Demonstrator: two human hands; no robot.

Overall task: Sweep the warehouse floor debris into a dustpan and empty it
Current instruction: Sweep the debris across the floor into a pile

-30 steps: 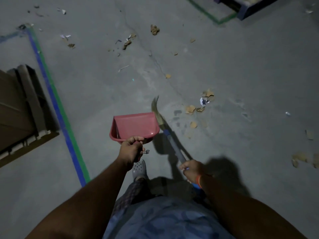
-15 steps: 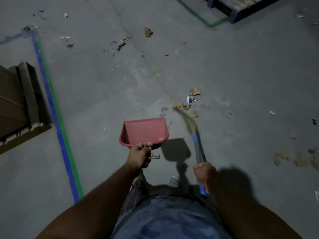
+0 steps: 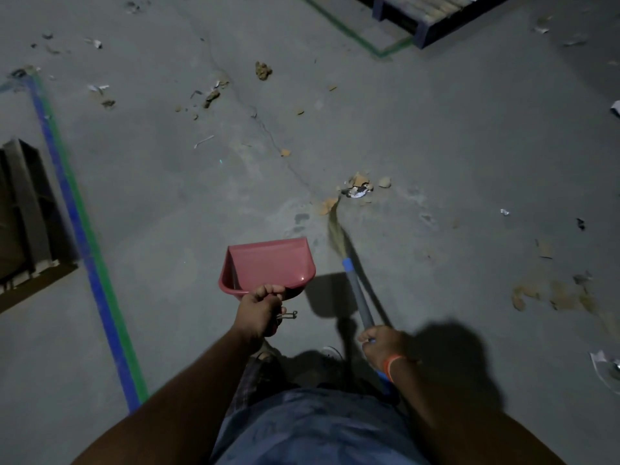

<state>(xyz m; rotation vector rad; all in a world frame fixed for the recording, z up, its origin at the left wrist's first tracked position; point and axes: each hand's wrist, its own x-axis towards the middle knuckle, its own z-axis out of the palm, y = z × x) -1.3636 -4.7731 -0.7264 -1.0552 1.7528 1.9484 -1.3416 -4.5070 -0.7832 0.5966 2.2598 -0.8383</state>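
A pink dustpan point(image 3: 268, 265) hangs above the grey concrete floor, and my left hand point(image 3: 260, 308) grips its handle. My right hand point(image 3: 382, 342) grips the grey and blue handle of a broom point(image 3: 355, 290). The broom's straw bristles point(image 3: 335, 226) reach forward and touch a small pile of tan cardboard scraps and white paper point(image 3: 357, 189). The dustpan sits left of the broom, apart from the pile. I cannot see debris inside the pan.
More scraps lie scattered far left point(image 3: 211, 95) and at the right point(image 3: 553, 293). A blue and green floor line point(image 3: 84, 236) runs along the left beside a dark pallet stack point(image 3: 23, 213). Another pallet point(image 3: 429, 15) stands at the top right.
The broom swung from beside the dustpan out to the right and forward, its bristles now at the scrap pile. The dustpan shifted slightly right, and the view moved forward.
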